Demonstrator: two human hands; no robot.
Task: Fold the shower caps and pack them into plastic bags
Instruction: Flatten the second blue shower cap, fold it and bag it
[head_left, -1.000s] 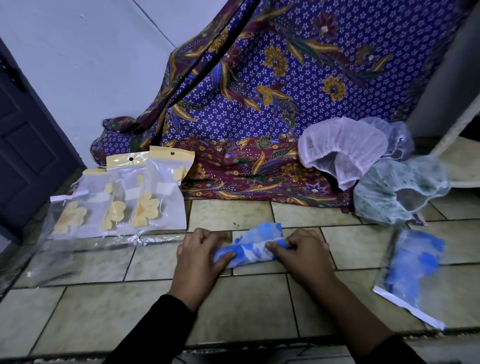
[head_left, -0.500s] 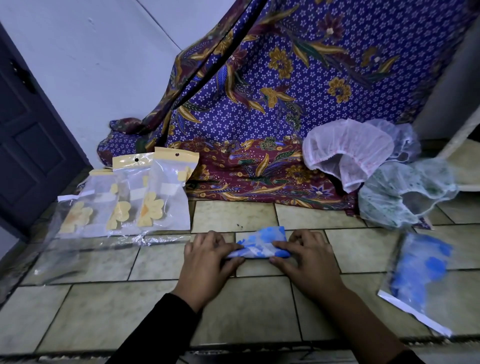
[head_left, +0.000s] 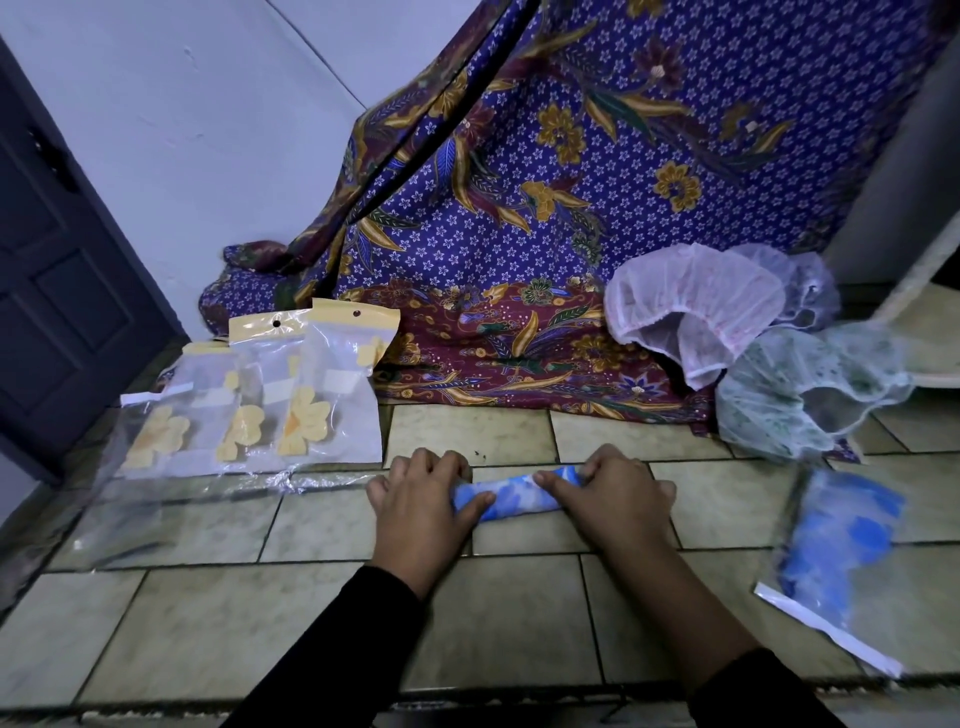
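Head view: blue shower cap rolled narrow on tiled floor, my left hand and right hand each clamped round one end; folding step near done, next I judge needs a plastic bag from the left stack

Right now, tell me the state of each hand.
Left hand: closed, gripping the left end of the rolled blue shower cap.
Right hand: closed, gripping the cap's right end.
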